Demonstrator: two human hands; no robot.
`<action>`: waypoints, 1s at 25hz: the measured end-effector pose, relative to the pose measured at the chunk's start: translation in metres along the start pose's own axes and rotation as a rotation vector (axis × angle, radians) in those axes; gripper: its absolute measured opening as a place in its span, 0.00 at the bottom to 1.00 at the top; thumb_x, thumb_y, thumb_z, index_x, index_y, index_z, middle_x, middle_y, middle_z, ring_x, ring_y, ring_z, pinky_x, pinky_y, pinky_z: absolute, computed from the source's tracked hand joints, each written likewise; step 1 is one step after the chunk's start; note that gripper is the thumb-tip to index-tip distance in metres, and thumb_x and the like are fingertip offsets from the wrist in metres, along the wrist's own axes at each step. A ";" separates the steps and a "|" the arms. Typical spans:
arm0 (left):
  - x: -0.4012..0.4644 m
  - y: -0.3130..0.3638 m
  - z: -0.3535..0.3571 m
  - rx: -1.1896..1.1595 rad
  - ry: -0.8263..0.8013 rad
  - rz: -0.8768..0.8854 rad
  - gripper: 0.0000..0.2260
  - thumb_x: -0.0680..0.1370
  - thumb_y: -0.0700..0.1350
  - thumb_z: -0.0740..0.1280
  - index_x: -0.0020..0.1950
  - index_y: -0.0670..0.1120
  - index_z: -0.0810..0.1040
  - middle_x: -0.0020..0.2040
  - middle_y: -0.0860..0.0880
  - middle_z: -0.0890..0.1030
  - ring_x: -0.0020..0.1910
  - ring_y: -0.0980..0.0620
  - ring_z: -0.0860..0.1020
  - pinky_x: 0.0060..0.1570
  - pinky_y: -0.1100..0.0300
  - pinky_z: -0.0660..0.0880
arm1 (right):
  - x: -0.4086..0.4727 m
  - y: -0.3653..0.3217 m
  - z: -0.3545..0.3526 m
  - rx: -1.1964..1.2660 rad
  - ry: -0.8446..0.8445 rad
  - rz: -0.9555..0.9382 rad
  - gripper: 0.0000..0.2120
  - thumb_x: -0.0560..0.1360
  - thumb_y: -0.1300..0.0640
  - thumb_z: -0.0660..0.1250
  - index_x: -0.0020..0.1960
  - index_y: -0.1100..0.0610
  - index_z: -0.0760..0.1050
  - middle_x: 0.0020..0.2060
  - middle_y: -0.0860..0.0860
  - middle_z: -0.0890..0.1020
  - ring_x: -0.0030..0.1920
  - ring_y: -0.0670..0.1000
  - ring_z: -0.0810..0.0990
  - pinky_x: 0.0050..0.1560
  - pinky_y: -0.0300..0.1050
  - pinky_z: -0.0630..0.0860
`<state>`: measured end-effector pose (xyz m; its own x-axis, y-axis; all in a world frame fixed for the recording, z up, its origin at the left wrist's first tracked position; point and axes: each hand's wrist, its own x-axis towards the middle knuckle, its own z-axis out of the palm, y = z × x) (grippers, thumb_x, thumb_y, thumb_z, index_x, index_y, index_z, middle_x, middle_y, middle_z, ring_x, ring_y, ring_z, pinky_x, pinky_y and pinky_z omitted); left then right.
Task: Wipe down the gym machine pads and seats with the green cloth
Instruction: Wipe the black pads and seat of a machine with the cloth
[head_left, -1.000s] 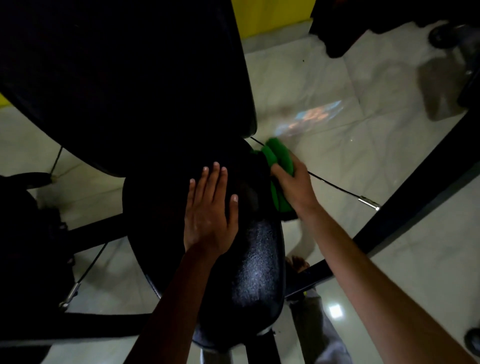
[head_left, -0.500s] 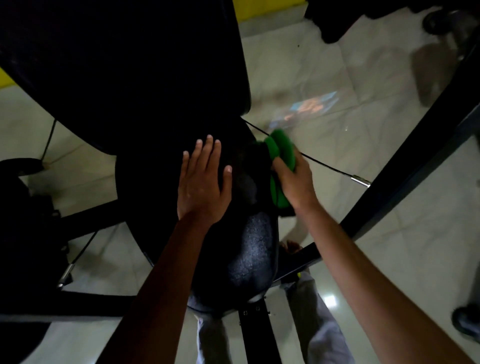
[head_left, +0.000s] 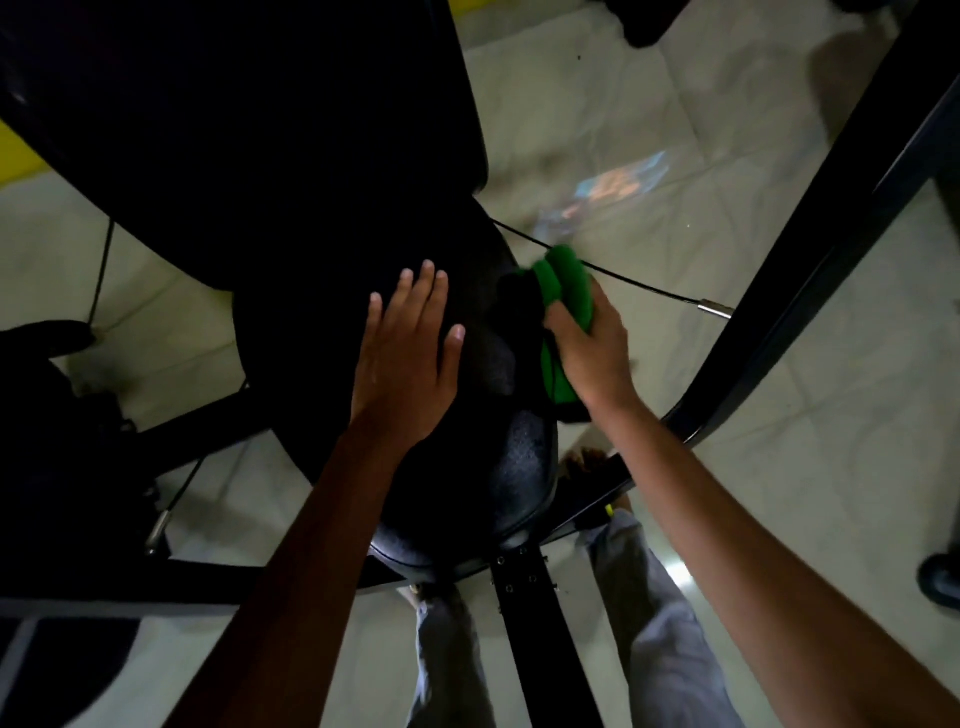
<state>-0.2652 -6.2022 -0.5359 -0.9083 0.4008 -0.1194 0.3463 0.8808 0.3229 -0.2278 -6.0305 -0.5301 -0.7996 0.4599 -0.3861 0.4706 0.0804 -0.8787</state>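
- the right hand (head_left: 592, 353) grasped the green cloth (head_left: 566, 291), fingers curled round it, pressing it against the right edge of the black seat (head_left: 514, 467).
- the cloth bulged out beyond the fingertips, on the far side of the grip, and a strip of it ran back under the palm along the seat's side.
- just left of that grip, the left hand (head_left: 405, 364) lay flat on top of the seat, fingers straight and slightly spread, thumb pointing toward the cloth; it held nothing.
- the two hands were near each other but apart, with a dark band of seat between them.
- beyond both hands, the large black back pad (head_left: 249, 130) rose over the seat's far end.
- a thin black cable (head_left: 639, 286) passed just behind the cloth and ended in a metal ferrule (head_left: 714, 310) to the right of the grip.
- further right of the grip, a black frame bar (head_left: 831, 249) slanted across the pale tiled floor (head_left: 779, 467).
- nearer the person than the grip, grey trouser legs (head_left: 649, 623) showed below the seat, either side of a black post (head_left: 535, 623).
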 end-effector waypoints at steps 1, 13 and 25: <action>-0.003 -0.001 -0.001 -0.001 -0.005 0.009 0.28 0.79 0.53 0.46 0.75 0.40 0.60 0.76 0.43 0.60 0.76 0.45 0.56 0.73 0.47 0.48 | -0.021 0.006 -0.004 0.014 0.015 0.017 0.10 0.71 0.59 0.64 0.53 0.54 0.77 0.47 0.60 0.81 0.41 0.49 0.77 0.43 0.36 0.72; -0.009 -0.017 -0.006 0.014 -0.049 0.200 0.28 0.80 0.55 0.51 0.75 0.40 0.62 0.76 0.41 0.61 0.75 0.43 0.58 0.72 0.44 0.51 | -0.043 0.012 -0.002 0.050 0.162 0.090 0.15 0.63 0.51 0.63 0.47 0.55 0.76 0.36 0.51 0.76 0.35 0.45 0.73 0.39 0.43 0.71; -0.010 -0.017 -0.001 0.004 0.005 0.184 0.30 0.78 0.57 0.48 0.75 0.41 0.62 0.76 0.43 0.61 0.76 0.46 0.57 0.74 0.48 0.48 | -0.068 0.045 -0.002 0.168 0.332 0.181 0.09 0.60 0.48 0.65 0.39 0.44 0.79 0.31 0.44 0.79 0.37 0.50 0.77 0.44 0.52 0.74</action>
<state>-0.2624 -6.2213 -0.5393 -0.8307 0.5540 -0.0544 0.5074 0.7937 0.3354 -0.1513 -6.0561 -0.5424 -0.5326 0.7159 -0.4515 0.5030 -0.1613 -0.8491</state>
